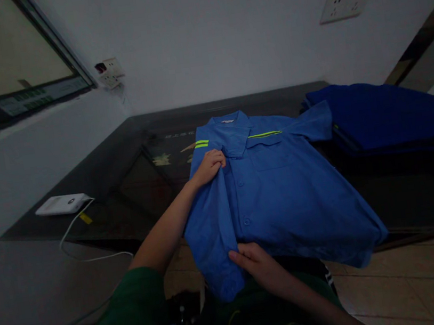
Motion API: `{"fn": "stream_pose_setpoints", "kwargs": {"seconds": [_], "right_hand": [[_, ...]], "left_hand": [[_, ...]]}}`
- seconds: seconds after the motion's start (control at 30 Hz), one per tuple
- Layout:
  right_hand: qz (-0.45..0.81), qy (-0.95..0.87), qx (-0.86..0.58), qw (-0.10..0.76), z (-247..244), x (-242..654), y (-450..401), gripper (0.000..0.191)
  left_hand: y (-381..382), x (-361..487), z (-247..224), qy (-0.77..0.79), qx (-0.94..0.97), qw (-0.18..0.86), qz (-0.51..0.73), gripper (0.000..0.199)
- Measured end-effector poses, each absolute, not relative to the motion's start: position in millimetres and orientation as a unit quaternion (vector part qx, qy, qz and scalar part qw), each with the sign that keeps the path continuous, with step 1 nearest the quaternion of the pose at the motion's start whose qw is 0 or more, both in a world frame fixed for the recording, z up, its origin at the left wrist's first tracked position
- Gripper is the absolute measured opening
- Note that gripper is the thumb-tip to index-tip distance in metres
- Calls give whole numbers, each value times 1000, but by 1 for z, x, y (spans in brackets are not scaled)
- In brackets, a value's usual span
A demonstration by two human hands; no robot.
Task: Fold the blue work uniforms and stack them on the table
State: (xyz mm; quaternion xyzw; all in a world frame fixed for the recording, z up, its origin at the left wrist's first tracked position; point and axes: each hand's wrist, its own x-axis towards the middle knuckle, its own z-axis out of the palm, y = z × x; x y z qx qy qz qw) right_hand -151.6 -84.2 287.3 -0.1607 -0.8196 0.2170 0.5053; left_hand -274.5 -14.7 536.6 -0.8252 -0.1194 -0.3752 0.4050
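A blue short-sleeved shirt (282, 196) with yellow-green stripes lies on the dark table, its collar toward the wall and its hem hanging over the near edge. The left side of the shirt is folded inward over the front. My left hand (210, 166) is closed on the fold near the chest, below the collar. Lower down, my right hand (255, 264) pinches the folded edge near the hem between thumb and fingers. Buttons show along the placket, just right of the fold.
Dark blue folded cloth (391, 113) is stacked on the table's right side. A white device (63, 204) with a white cable sits on the left part of the dark table (121, 170). Wall sockets (344, 5) are on the wall behind, and a window is at upper left.
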Motion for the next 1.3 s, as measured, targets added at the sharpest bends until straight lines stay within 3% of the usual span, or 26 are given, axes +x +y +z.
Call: {"fn": "stream_pose_setpoints", "kwargs": {"seconds": [0.33, 0.43, 0.6, 0.9, 1.3], "right_hand": [[159, -760, -273, 568, 261, -141, -58, 52], [142, -767, -268, 565, 259, -142, -53, 53], [113, -765, -232, 590, 261, -147, -48, 36], [67, -776, -301, 550, 256, -142, -15, 43], [43, -774, -303, 555, 256, -143, -7, 42]], "left_hand": [[3, -252, 518, -135, -815, 465, -320, 26], [4, -255, 516, -135, -792, 464, -373, 40], [11, -261, 520, -245, -752, 444, -421, 63], [17, -254, 531, -378, -762, 407, -333, 60], [27, -245, 542, -392, -747, 385, -374, 70]]}}
